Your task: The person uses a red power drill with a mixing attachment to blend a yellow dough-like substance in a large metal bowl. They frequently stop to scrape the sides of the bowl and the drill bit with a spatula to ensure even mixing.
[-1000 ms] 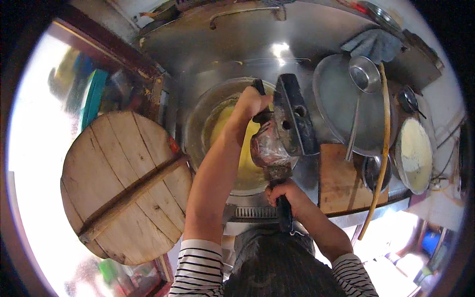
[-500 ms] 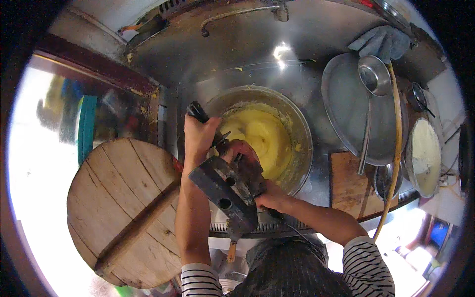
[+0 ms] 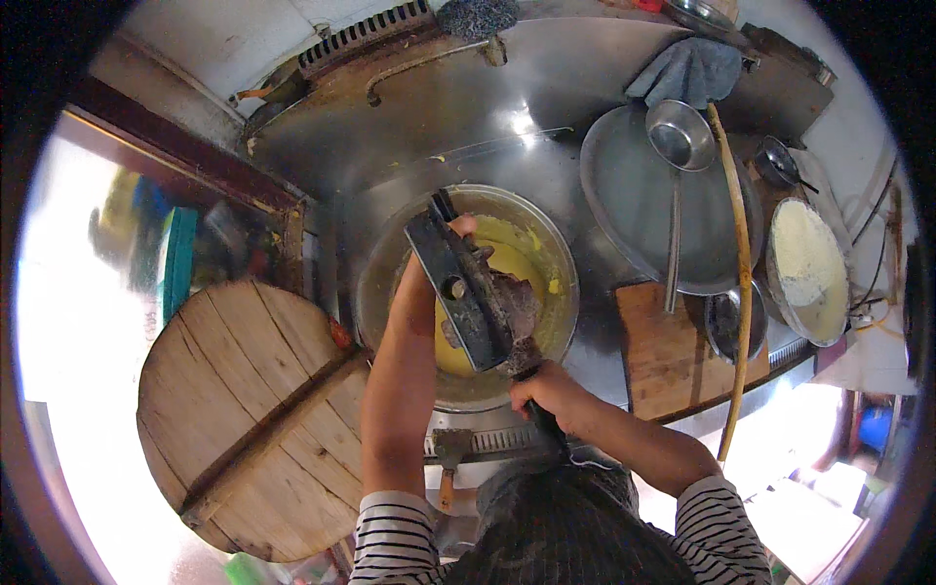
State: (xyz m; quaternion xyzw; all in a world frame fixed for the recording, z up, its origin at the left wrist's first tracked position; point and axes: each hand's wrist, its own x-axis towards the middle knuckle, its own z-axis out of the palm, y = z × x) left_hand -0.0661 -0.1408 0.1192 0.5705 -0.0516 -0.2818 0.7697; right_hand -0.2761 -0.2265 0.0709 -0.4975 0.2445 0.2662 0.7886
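Note:
Over a wide metal bowl (image 3: pixel 572 327) of thick yellow batter (image 3: pixel 453 363) I hold a dark, batter-smeared power mixer (image 3: pixel 458 290) in both hands. My right hand (image 3: pixel 554 392) wraps round its black rear handle, close to the bowl's near rim. On the far side my left hand (image 3: pixel 462 225) is closed at the front handle, its fingers partly hidden by the tool. The mixer's body covers the middle of the bowl. Its stirring end is out of sight.
A round wooden lid (image 3: pixel 244 390) leans at the left. To the right are an oval metal basin (image 3: pixel 624 229) with a long-handled ladle (image 3: pixel 680 136), a wooden board (image 3: pixel 653 361), a long stick (image 3: pixel 741 292) and a bowl of pale flour (image 3: pixel 804 258). A tap (image 3: pixel 409 66) juts from the back.
The mixer has swung and tilted, its dark flat block now lying farther over the bowl. My left hand has moved away from me and rightward relative to the bowl. The whole view has shifted slightly.

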